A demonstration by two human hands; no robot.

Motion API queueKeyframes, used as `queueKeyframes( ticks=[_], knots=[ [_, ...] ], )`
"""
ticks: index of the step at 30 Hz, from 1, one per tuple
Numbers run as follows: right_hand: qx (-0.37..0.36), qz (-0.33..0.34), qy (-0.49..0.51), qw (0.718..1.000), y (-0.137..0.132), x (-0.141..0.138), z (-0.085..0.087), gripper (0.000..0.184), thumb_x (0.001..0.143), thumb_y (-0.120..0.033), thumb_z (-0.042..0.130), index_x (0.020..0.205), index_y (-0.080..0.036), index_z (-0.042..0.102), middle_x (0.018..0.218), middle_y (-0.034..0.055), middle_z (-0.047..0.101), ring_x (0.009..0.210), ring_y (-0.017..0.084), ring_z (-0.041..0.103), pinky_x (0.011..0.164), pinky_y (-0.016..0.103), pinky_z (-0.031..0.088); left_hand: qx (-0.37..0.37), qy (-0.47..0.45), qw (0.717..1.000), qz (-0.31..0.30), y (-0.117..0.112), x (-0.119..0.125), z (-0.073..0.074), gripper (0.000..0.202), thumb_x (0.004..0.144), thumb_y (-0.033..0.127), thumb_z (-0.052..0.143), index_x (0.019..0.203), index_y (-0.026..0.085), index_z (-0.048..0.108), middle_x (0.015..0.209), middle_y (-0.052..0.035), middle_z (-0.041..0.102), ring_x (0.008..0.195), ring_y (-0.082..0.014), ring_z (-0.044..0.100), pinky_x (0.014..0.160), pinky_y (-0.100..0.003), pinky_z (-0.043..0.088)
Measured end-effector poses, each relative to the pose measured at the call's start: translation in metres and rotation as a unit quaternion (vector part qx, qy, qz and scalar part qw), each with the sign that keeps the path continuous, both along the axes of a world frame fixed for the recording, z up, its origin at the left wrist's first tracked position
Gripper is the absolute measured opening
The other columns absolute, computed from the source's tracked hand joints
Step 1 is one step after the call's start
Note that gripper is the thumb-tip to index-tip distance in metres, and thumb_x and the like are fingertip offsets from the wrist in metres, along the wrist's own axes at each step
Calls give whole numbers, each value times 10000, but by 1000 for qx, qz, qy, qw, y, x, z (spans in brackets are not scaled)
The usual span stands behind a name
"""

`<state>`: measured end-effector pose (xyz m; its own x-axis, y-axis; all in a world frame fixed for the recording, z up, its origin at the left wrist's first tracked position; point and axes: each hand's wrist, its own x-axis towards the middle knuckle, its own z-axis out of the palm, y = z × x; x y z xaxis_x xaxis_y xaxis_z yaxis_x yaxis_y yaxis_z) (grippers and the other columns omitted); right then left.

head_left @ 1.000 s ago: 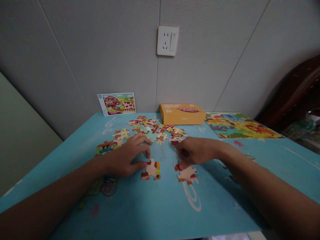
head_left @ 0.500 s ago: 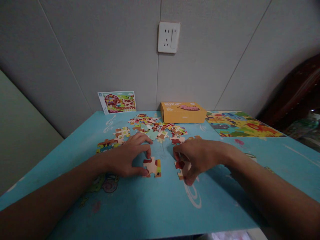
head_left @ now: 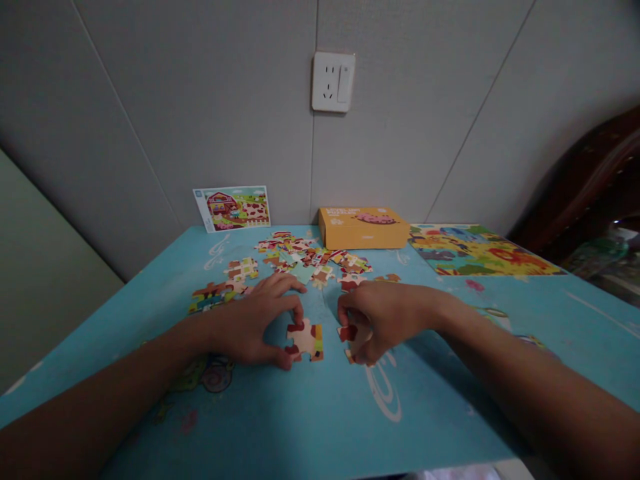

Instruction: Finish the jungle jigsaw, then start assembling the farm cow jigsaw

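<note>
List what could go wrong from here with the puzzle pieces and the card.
The right hand covers much of one puzzle piece, so its edges could be misjudged. The left hand has a finger and thumb at the edge of the other piece; uneven pressure might turn it. The picture card seems to lean on the wall, so a bump might make it slip.

Right puzzle piece (head_left: 347, 333) now nearer the left piece (head_left: 305, 339)
</note>
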<state>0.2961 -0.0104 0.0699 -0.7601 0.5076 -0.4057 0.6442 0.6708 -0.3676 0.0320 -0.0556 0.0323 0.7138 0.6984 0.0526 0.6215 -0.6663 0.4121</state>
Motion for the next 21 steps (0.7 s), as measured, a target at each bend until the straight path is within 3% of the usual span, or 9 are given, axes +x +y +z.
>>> queueKeyframes(
  ticks=[3, 6, 9, 14, 21],
  knots=[
    [54, 6, 13, 998, -2, -3, 3, 327, 624, -397, 767, 884, -220, 679, 731, -14, 658, 619, 135, 537, 526, 228, 285, -8, -10, 1000, 27, -1, 5, -4, 454, 705, 548, 773, 985, 227, 616, 1404, -115, 415, 1331, -365, 326, 1099, -564, 279],
    [108, 18, 35, 993, -2, -5, 7, 178, 724, -355, 702, 821, -211, 664, 675, -14, 600, 596, 120, 476, 547, 240, 258, 8, -32, 999, 33, -1, 10, -9, 465, 716, 585, 752, 984, 226, 628, 1352, -113, 455, 1303, -345, 352, 1096, -547, 286],
    [137, 27, 76, 987, 1, -2, 8, 234, 809, -423, 649, 881, -200, 643, 670, -8, 572, 593, 120, 454, 566, 248, 257, 24, -42, 998, 29, -1, 13, -10, 455, 734, 588, 735, 1001, 233, 637, 1327, -104, 475, 1286, -337, 358, 1093, -536, 293],
    [98, 3, -5, 995, 1, 3, 6, 673, 567, -604, 790, 1083, -215, 601, 803, 15, 642, 642, 167, 527, 549, 250, 272, 37, -31, 999, 17, -3, 10, -3, 448, 730, 570, 738, 1018, 240, 641, 1339, -107, 476, 1291, -358, 343, 1096, -567, 272],
    [54, 36, -9, 998, -7, -4, 4, 409, 627, -484, 761, 875, -178, 650, 899, 55, 664, 682, 163, 564, 547, 240, 324, 42, -16, 999, 16, -3, 8, -1, 352, 795, 501, 686, 1028, 244, 630, 1351, -104, 466, 1317, -350, 328, 1097, -560, 274]
  ],
)
